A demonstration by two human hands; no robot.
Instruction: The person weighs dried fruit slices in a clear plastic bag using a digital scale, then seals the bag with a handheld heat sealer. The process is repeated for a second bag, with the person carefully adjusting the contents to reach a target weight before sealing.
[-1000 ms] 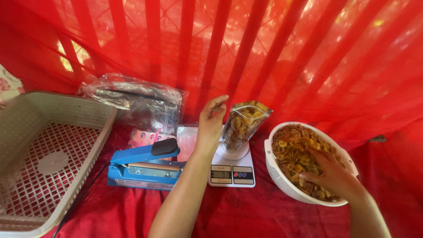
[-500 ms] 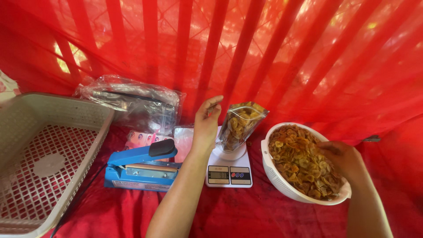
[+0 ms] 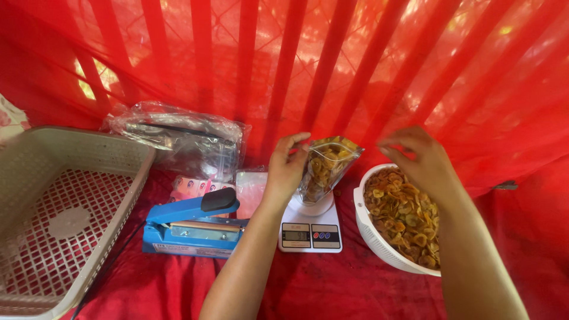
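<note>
Status: a clear pouch (image 3: 325,169) stands on the white scale (image 3: 310,228) at table centre, filled with yellow-brown chips to approx. two-thirds; top is open, not sealed. Left hand (image 3: 285,172) pinches the pouch's left rim between thumb and fingers, holding the mouth open. Right hand (image 3: 418,160) hovers betw. the pouch and the white bowl (image 3: 370,234), fingers bunched together as if carrying chips; whether it holds any, cannot tell. The bowl, right of the scale, is well filled w/ chips, so judged: plenty of stock left to bag. The blue sealer (image 3: 191,228), left of the scale, sits w/ its arm raised and nothing in it: sealing not yet done. The pale basket (image 3: 35,178) at far left shows no finished pouches in the visible part. Packages/labels: a crumpled clear plastic bundle (image 3: 178,139) behind the sealer; small pink-and-white printed sheets (image 3: 192,186) and a flat clear packet (image 3: 250,186) lying betw. bundle and sealer; a label strip along the sealer's base. Red cloth (image 3: 332,290) covers the table.
</note>
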